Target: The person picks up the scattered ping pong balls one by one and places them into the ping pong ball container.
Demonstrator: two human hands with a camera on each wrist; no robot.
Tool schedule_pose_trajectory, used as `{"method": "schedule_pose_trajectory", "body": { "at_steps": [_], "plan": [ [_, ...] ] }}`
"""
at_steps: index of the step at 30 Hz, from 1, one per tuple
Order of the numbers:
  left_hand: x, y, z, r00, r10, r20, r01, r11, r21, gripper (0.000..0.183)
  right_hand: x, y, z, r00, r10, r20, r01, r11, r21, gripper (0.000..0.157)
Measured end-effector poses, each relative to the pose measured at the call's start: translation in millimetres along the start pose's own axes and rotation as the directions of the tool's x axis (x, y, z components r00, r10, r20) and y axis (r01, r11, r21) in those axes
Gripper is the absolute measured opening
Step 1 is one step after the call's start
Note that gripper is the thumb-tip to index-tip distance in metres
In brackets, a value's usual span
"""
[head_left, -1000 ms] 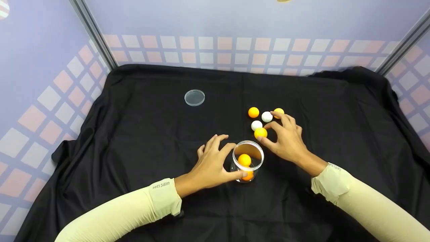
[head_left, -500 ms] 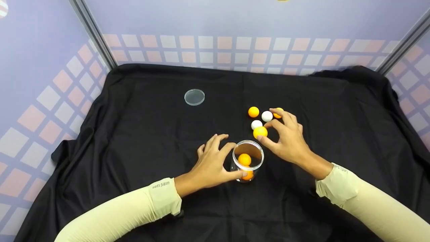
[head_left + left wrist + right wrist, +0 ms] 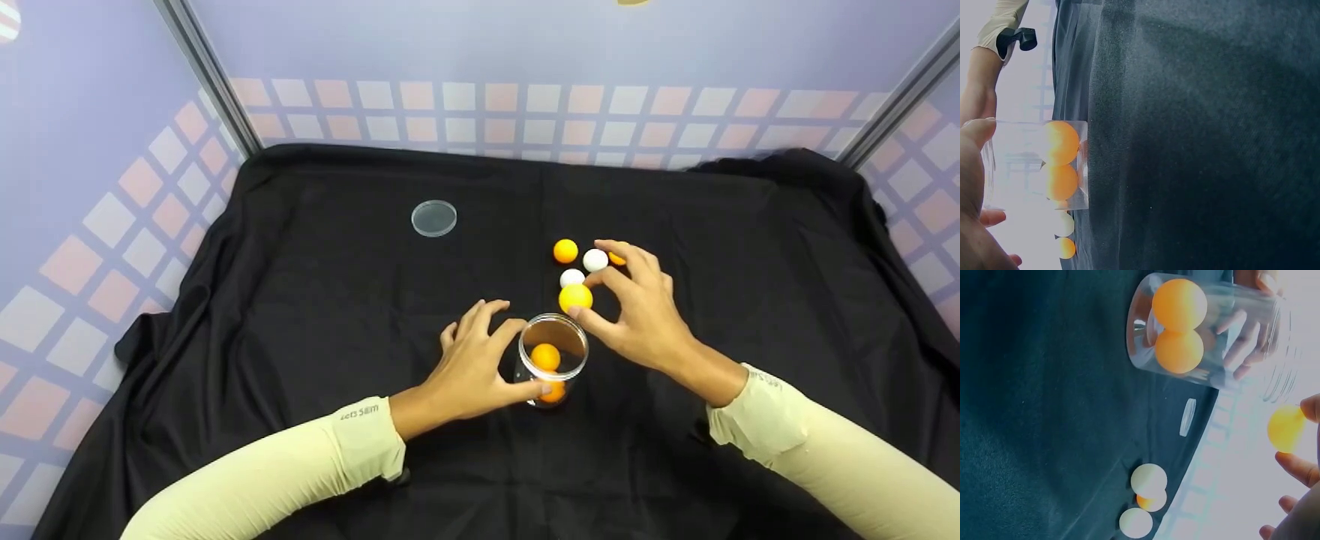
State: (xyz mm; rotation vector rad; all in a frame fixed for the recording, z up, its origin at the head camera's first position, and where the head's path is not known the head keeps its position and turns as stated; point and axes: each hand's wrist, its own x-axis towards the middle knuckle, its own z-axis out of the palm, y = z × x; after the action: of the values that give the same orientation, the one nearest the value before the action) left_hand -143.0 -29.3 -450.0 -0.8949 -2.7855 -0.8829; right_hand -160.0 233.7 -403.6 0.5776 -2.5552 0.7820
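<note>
My left hand [image 3: 472, 367] holds a clear plastic jar [image 3: 529, 371] upright near its rim, thumb on the near side and fingers round the far left. Two orange ping-pong balls [image 3: 1179, 305] lie at the bottom of the lidless jar, plainly seen through its wall in the right wrist view. Between thumb and index finger, my right hand [image 3: 637, 315] pinches another orange ping-pong ball [image 3: 575, 298]. That ball is raised above the cloth, just beyond the jar's far rim. The other fingers of this hand reach out over the loose balls.
Beyond the right hand lie two white ping-pong balls [image 3: 595, 260] and two orange ones, one partly hidden by the fingers. A clear round lid [image 3: 434, 218] rests farther back to the left. Black cloth [image 3: 337, 315] covers the table, with patterned panels behind.
The pinched orange ball has risen a little and shifted slightly left toward the jar with my right hand. The left hand and jar have stayed put.
</note>
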Motion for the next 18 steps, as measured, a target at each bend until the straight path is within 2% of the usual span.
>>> {"method": "schedule_pose_trajectory", "body": {
  "at_steps": [10, 18],
  "plan": [
    [0.4, -0.8, 1.1, 1.0, 0.012, -0.006, -0.012, 1.0, 0.014, 0.08, -4.0, -8.8, -0.6, 0.998, -0.061, -0.01, 0.061, 0.998, 0.005, 0.03],
    [-0.4, -0.5, 0.8, 1.0, 0.018, -0.005, -0.018, 1.0, 0.011, 0.08, -7.8, -13.7, 0.5, 0.997, -0.074, -0.012, 0.074, 0.997, 0.016, 0.03]
  ]
}}
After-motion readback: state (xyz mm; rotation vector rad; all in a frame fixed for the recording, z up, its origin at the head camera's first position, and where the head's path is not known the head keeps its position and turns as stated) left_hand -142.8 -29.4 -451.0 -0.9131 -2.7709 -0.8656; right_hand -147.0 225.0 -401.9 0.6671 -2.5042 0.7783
